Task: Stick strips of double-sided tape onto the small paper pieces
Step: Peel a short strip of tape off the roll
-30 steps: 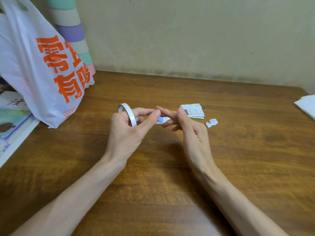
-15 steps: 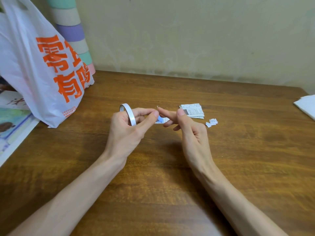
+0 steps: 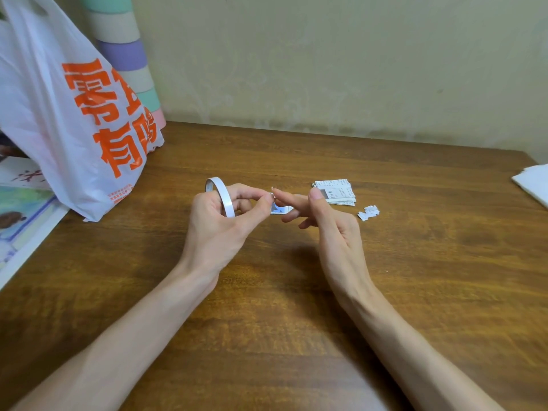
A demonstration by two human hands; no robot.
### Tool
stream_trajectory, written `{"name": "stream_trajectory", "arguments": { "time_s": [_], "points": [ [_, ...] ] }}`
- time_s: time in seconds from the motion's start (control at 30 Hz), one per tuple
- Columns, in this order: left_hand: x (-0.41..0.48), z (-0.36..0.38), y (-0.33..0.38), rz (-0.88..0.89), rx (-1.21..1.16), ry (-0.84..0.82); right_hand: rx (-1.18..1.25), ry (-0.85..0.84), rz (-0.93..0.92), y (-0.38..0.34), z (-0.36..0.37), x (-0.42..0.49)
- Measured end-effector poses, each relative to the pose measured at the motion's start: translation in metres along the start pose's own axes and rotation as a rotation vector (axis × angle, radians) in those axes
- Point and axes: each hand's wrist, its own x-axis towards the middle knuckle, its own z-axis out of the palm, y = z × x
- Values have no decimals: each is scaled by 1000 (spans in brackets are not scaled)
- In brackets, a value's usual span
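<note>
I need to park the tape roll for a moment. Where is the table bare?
Bare wood lies along the table's near edge on either side of the forearms, and at the back between the plastic bag and the wall. It is crowded past the right hand: the stack of paper pieces and the scraps.

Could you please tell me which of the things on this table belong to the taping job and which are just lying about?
Part of the job:
- tape roll in the left hand
- small paper piece between both hands
- right hand
- stack of printed paper pieces
- torn white scraps

Lying about:
- plastic bag
- pastel stack
- printed sheets
- white paper
</note>
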Motion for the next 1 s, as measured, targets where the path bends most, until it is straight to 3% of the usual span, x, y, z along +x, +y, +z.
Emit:
{"name": "stream_trajectory", "arguments": {
  "time_s": [0.37, 0.83, 1.0],
  "points": [
    [0, -2, -1, -26, -24, -40, -25, 11, 9, 1, -2, 1],
    [1, -3, -5, -247, -172, -150, 22, -76, -57, -1, 0, 1],
    [2, -2, -10, -225, -197, -139, -34, -91, -73, -1, 3, -1]
  ]
}}
